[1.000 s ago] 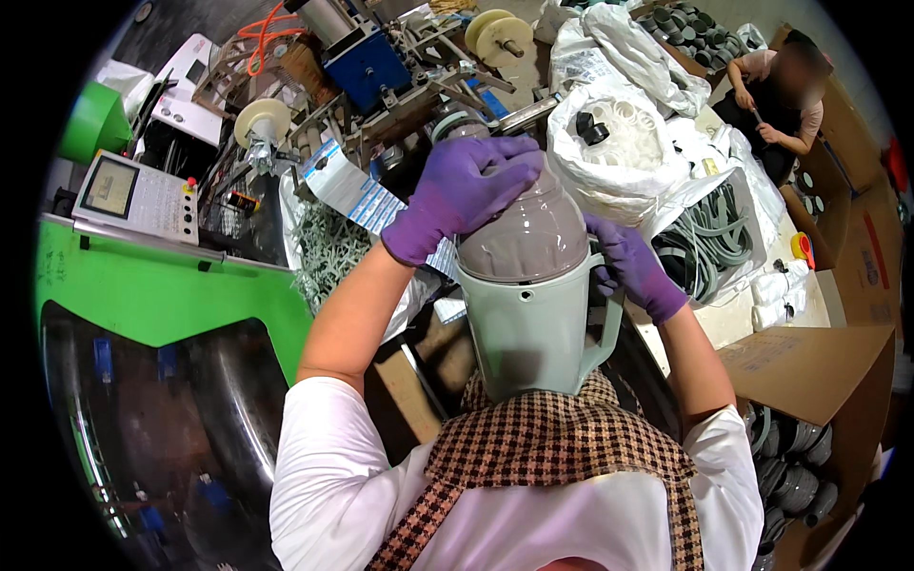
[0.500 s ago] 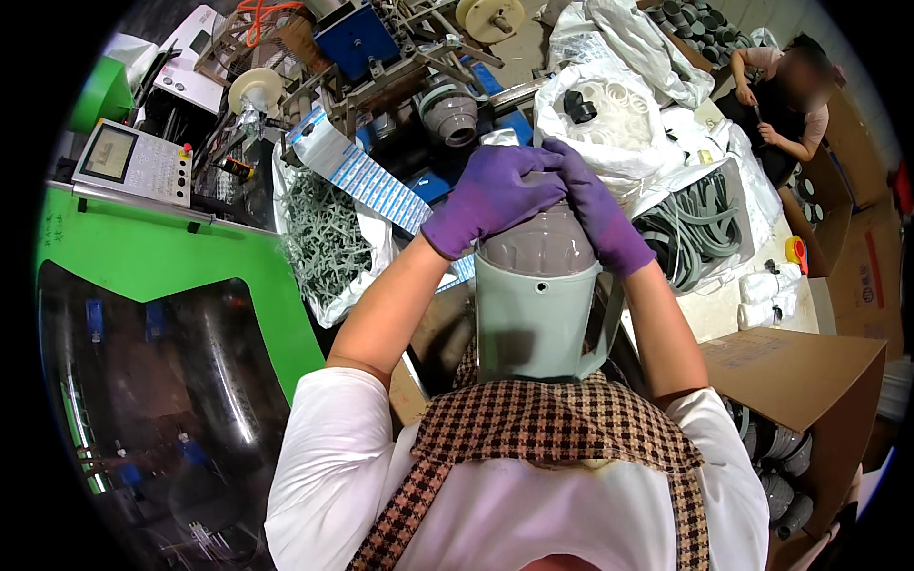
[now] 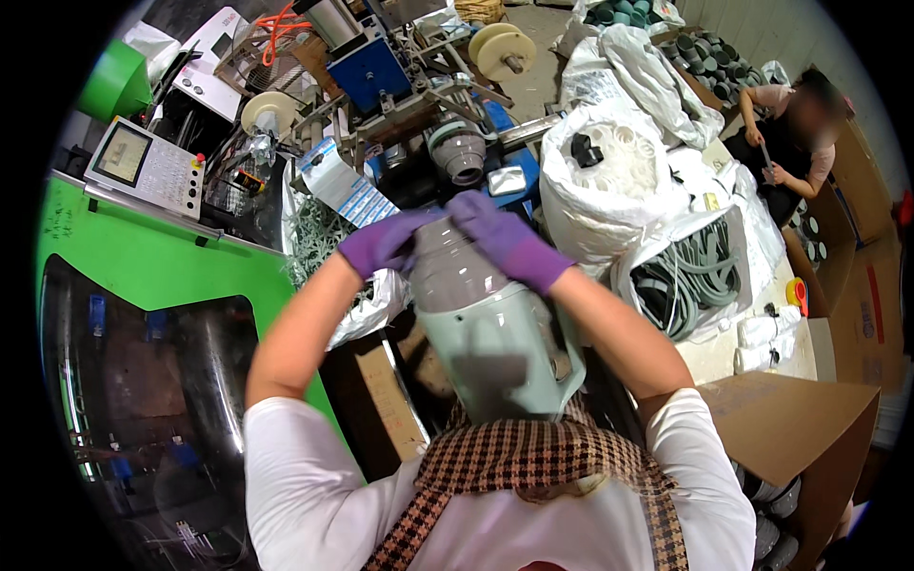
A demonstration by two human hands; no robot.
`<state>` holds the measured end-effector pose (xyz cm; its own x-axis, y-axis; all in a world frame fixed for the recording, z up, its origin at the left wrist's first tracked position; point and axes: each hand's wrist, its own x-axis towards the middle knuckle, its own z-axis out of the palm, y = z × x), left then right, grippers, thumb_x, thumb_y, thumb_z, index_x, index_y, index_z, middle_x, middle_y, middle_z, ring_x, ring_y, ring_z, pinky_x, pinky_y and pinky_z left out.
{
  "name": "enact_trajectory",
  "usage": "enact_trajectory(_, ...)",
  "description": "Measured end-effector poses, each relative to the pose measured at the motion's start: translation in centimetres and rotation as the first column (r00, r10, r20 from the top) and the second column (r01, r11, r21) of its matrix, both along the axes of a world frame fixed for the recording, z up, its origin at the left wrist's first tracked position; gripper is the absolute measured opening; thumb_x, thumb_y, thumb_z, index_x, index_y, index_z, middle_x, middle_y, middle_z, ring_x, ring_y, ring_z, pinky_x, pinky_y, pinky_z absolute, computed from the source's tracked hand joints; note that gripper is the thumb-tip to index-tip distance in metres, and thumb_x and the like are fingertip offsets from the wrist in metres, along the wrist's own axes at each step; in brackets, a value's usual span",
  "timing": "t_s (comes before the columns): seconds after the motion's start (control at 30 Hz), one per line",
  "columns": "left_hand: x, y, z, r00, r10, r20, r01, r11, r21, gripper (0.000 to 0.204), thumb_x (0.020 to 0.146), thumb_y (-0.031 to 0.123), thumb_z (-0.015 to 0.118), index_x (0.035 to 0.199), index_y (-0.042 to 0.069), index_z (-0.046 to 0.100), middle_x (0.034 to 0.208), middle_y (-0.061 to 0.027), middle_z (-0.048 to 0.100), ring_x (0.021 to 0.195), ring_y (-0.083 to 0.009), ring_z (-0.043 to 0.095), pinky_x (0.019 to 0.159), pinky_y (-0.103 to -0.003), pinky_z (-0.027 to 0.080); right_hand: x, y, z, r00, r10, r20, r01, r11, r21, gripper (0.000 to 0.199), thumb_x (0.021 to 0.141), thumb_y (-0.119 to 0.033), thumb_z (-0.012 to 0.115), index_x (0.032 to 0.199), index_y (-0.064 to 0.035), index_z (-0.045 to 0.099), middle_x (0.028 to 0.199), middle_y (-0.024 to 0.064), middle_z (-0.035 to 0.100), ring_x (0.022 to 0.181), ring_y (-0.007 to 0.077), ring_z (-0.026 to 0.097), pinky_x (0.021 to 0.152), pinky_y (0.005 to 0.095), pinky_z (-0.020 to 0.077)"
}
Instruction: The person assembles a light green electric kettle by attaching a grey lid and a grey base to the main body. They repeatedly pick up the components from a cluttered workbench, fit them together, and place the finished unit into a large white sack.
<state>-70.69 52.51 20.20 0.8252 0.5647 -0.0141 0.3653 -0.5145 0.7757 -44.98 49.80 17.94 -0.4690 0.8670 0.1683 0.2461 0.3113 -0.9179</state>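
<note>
Both purple-gloved hands sit on top of a pale green jug [image 3: 495,357] raised close before the person's chest: the left hand [image 3: 381,243] cups its grey translucent dome [image 3: 452,276], the right hand [image 3: 509,243] lies curled over it. Behind stands a green machine [image 3: 152,257].

Green machine [image 3: 171,276], cluttered w/ sacks [image 3: 609,181]
</note>
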Motion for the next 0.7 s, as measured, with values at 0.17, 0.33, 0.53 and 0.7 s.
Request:
enact_trajectory(0.17,-12.9,-6.3,4.3,0.725,0.515,-0.457,-0.503,-0.058,-0.862,0.049,0.093,0.006,0.057,0.14,0.0,0.046,0.138,-0.0148,0.055,0.119,-0.0214,0.06,0.098,-0.035,0.053,-4.9,0.4,1.0,0.998,-0.044,-0.051,0.044,0.999,0.011,0.048,0.09,-0.04,0.066,0.125,-0.0069,0.06,0.118,0.0171,0.066,0.105,0.0307,0.065,0.09,0.0365,0.0508)
enact_trajectory(0.33,-23.3,-18.2,1.3,0.785,0.486,-0.385,-0.618,0.667,-0.417,0.068,0.088,0.029,0.07,0.148,0.012,0.042,0.143,-0.0118,0.053,0.128,-0.0265,0.053,0.111,-0.039,0.041,-1.9,10.1,-18.3,0.93,-0.356,0.089,0.366,0.9,-0.238,0.068,0.084,-0.04,0.074,0.136,-0.0039,0.049,0.1,0.0168,0.069,0.085,0.023,0.069,0.074,0.0351,0.0539)
enact_trajectory(0.53,-10.9,-21.6,-2.0,0.644,0.589,-0.488,-0.567,0.796,0.212,0.082,0.077,0.035,0.079,0.145,0.01,0.042,0.147,-0.012,0.045,0.133,-0.0321,0.045,0.111,-0.042,0.037,-8.2,23.3,-26.9,0.906,-0.369,0.209,0.423,0.822,-0.382,0.099,0.084,-0.029,0.072,0.157,-0.0094,0.009,0.123,0.0257,0.062,0.114,0.0395,0.062,0.094,0.0431,0.0484)
enact_trajectory(0.7,-8.8,-23.3,-5.4,0.367,0.816,-0.446,-0.815,0.514,0.268,0.077,0.077,0.03,0.079,0.143,0.009,0.044,0.138,-0.0184,0.05,0.124,-0.0378,0.05,0.103,-0.043,0.044,-11.6,23.9,-28.7,0.879,-0.419,0.229,0.475,0.818,-0.324,0.09,0.087,-0.014,0.063,0.158,-0.0172,0.009,0.141,0.0242,0.051,0.125,0.038,0.055,0.102,0.0403,0.0445)
